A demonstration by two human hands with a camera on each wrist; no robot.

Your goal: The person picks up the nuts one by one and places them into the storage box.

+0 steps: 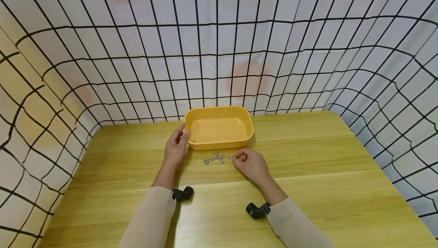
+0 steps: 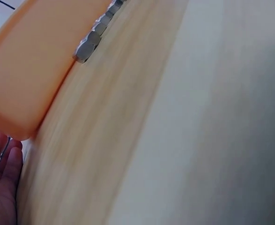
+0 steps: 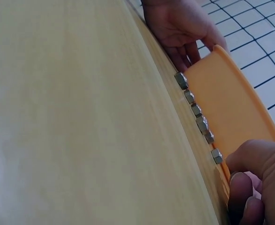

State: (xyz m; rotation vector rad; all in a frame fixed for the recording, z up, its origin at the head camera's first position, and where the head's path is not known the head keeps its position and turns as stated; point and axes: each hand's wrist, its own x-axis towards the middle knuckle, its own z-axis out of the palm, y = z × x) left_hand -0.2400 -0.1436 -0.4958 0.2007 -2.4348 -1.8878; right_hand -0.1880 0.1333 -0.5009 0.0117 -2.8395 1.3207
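A yellow plastic tray point(image 1: 219, 145) stands near the back edge of the wooden table. My left hand point(image 1: 176, 150) rests against the tray's left end, its fingers fairly straight along the outside and the thumb by the rim. Several metal nuts point(image 1: 216, 157) lie loosely grouped in front of the tray. At the right end of that group, my right hand point(image 1: 252, 166) pinches a small nut point(image 1: 234, 157) between thumb and forefinger, mostly hidden by the fingertips. The right wrist view shows a row of nuts point(image 3: 202, 123) along the tray's base, beside the curled right fingers.
Black wire mesh point(image 1: 216, 42) with a pale patterned cloth behind it surrounds the back and sides of the table point(image 1: 328, 187). A black wrist device sits on each forearm, the left one point(image 1: 183, 194) and the right one point(image 1: 257, 210).
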